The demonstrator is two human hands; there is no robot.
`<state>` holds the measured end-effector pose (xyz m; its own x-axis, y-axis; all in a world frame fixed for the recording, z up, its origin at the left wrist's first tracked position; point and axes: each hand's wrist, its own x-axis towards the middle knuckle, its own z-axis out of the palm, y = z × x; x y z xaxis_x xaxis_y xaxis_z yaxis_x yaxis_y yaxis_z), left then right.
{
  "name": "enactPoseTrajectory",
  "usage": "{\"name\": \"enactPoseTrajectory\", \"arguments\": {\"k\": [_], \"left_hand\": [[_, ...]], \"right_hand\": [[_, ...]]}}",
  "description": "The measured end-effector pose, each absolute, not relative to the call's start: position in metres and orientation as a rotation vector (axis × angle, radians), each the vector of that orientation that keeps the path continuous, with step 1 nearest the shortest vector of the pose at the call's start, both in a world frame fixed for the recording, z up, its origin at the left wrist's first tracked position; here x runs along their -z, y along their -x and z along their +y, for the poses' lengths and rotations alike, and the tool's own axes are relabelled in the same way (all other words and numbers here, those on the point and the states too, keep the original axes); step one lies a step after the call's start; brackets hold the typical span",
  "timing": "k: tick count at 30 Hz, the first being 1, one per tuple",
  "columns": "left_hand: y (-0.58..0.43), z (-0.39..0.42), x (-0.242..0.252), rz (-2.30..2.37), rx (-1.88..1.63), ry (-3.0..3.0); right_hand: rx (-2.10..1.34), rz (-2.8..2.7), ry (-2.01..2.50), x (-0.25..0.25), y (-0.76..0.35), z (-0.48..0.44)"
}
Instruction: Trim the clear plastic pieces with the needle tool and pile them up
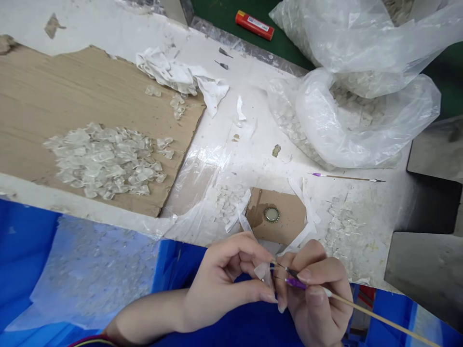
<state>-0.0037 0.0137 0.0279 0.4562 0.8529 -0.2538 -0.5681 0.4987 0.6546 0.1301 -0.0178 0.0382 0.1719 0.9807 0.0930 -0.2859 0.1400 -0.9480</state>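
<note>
Near the bottom centre, my left hand (231, 274) pinches a small translucent piece (263, 273) between thumb and fingers. My right hand (318, 289) is closed round a thin wooden stick (376, 315) and a purple-hubbed needle tool (295, 284), with a dark-hubbed needle (290, 272) beside it. The needle tips point left at the translucent piece; whether they touch it I cannot tell. Just beyond my hands, a round bottle cap with pale contents (271, 215) sits on a small cardboard piece (289, 229) edged with white tape.
A pile of translucent pieces (108, 159) lies on a cardboard sheet (90, 96) at left. Open plastic bags (361, 140) stand at upper right. Another needle-tipped stick (347, 178), a white cloth (170, 74) and a red tube (254, 25) lie farther off. Dark metal plates (423, 274) edge the right.
</note>
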Motion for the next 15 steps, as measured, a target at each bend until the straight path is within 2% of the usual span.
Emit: {"name": "enactPoseTrajectory", "arguments": {"k": [15], "left_hand": [[0.0029, 0.0125, -0.0292, 0.551, -0.928, -0.482]], "right_hand": [[-1.138, -1.003, 0.936, -0.0334, -0.1351, -0.0245]]}}
